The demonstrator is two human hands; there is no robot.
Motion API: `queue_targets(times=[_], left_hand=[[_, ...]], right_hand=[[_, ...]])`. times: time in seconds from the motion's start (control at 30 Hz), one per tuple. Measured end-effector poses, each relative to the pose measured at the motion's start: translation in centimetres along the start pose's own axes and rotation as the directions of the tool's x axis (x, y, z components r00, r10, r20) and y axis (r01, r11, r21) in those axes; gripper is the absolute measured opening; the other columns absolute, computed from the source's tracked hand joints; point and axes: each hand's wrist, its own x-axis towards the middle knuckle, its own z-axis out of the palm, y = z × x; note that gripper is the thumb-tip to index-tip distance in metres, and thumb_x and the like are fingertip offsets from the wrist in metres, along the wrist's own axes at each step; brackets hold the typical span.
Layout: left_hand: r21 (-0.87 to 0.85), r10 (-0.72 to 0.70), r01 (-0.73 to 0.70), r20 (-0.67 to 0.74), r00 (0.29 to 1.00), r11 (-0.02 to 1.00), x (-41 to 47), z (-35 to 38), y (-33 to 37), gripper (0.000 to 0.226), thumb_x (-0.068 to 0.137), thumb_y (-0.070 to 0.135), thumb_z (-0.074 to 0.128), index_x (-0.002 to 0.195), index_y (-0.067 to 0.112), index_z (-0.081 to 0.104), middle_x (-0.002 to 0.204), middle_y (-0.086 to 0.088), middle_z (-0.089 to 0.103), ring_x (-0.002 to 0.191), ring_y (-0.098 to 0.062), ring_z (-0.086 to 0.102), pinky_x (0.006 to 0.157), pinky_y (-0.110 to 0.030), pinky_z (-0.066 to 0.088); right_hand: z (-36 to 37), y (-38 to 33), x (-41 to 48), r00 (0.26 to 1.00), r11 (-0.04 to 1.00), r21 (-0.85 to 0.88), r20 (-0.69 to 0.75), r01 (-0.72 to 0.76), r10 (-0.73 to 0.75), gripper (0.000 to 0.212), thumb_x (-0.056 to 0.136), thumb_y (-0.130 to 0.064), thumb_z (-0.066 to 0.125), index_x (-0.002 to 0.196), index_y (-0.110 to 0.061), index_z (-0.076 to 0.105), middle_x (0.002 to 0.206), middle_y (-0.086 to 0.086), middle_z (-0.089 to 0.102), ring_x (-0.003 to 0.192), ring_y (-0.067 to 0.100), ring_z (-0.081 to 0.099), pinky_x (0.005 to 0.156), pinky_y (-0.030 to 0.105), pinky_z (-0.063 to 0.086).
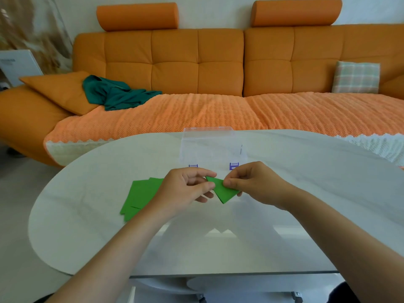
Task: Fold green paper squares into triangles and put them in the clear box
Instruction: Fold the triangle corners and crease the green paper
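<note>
A green paper folded into a triangle (223, 191) is held above the table between both hands. My left hand (185, 191) pinches its upper left corner with thumb and fingers. My right hand (253, 183) pinches its right side. A stack of flat green paper squares (140, 196) lies on the table to the left, partly hidden under my left wrist. The clear box (209, 147) with purple latches stands just behind my hands, its lid open; I see no paper inside it.
The white oval table (306, 193) fills the foreground, its near edge over a glass shelf. Behind it runs an orange sofa (196, 68) with a dark green cloth (115, 92) and a checked cushion (356, 77).
</note>
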Motion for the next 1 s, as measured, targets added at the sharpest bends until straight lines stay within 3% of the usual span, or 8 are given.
queue_targets(times=[0.23, 0.43, 0.5, 0.6, 0.73, 0.87, 1.0], left_hand=[[0.033, -0.051, 0.051, 0.012, 0.999, 0.998, 0.0, -0.2, -0.1, 0.015, 0.085, 0.002, 0.073, 0.094, 0.012, 0.079, 0.079, -0.015, 0.074, 0.064, -0.016, 0.067, 0.061, -0.029, 0.059], [0.118, -0.101, 0.103, -0.025, 0.995, 0.988, -0.1, 0.4, -0.5, 0.011, 0.086, 0.009, 0.073, 0.093, 0.015, 0.078, 0.076, -0.005, 0.076, 0.058, -0.016, 0.067, 0.059, -0.030, 0.058], [0.224, -0.089, 0.092, -0.022, 0.996, 0.970, -0.1, 0.5, -0.8, 0.009, 0.085, 0.013, 0.074, 0.084, 0.019, 0.080, 0.073, 0.000, 0.076, 0.058, -0.012, 0.067, 0.059, -0.026, 0.056], [0.353, -0.067, 0.056, 0.021, 0.998, 0.934, -0.1, 0.7, -1.1, 0.011, 0.083, 0.018, 0.075, 0.080, 0.027, 0.080, 0.067, 0.013, 0.073, 0.057, 0.002, 0.062, 0.060, -0.013, 0.047], [0.398, -0.028, -0.001, 0.068, 0.997, 0.917, -0.1, 0.4, -1.1, 0.011, 0.080, 0.021, 0.080, 0.085, 0.031, 0.080, 0.068, 0.023, 0.071, 0.062, 0.012, 0.059, 0.062, -0.005, 0.040], [0.445, -0.030, 0.002, 0.056, 0.998, 0.895, 0.0, 0.2, -1.4, 0.013, 0.080, 0.021, 0.080, 0.086, 0.032, 0.080, 0.072, 0.024, 0.072, 0.067, 0.010, 0.063, 0.064, -0.005, 0.041], [0.552, -0.012, -0.011, 0.038, 0.999, 0.834, 0.0, 0.7, -1.8, 0.008, 0.081, 0.026, 0.073, 0.080, 0.032, 0.079, 0.071, 0.021, 0.071, 0.068, 0.006, 0.063, 0.063, -0.009, 0.045]], right_hand=[[-0.5, 0.2, 0.1, 0.995, 0.998, -0.055, 0.100, -0.020, 0.026, 0.013, 0.087, -0.034, 0.072, 0.085, -0.023, 0.079, 0.085, 0.004, 0.074, 0.068, 0.006, 0.059, 0.069, 0.023, 0.050], [-0.4, 0.9, 0.4, 0.993, 0.980, -0.195, 0.105, -0.036, 0.058, 0.011, 0.087, -0.036, 0.072, 0.078, -0.031, 0.076, 0.076, -0.005, 0.070, 0.067, 0.004, 0.055, 0.068, 0.025, 0.050], [-0.3, 1.1, 0.5, 0.992, 0.964, -0.262, 0.111, -0.033, 0.065, 0.009, 0.087, -0.037, 0.071, 0.080, -0.032, 0.075, 0.074, -0.015, 0.068, 0.068, 0.000, 0.056, 0.066, 0.018, 0.046], [0.2, 1.5, 0.7, 0.989, 0.919, -0.395, 0.133, -0.005, 0.063, 0.008, 0.089, -0.040, 0.068, 0.082, -0.036, 0.070, 0.082, -0.017, 0.067, 0.076, 0.000, 0.058, 0.069, 0.016, 0.042], [0.0, 1.4, 0.9, 0.983, 0.918, -0.396, 0.168, 0.002, 0.070, 0.009, 0.090, -0.037, 0.066, 0.082, -0.036, 0.069, 0.081, -0.017, 0.065, 0.075, 0.000, 0.057, 0.068, 0.015, 0.040], [-0.1, 1.3, 1.0, 0.983, 0.912, -0.409, 0.171, 0.005, 0.071, 0.008, 0.089, -0.038, 0.067, 0.082, -0.035, 0.071, 0.080, -0.019, 0.066, 0.078, 0.000, 0.059, 0.069, 0.015, 0.042], [0.9, 1.3, 1.0, 0.985, 0.841, -0.540, 0.162, 0.044, 0.053, 0.010, 0.090, -0.042, 0.063, 0.086, -0.035, 0.069, 0.082, -0.020, 0.064, 0.087, 0.004, 0.060, 0.077, 0.021, 0.048]])
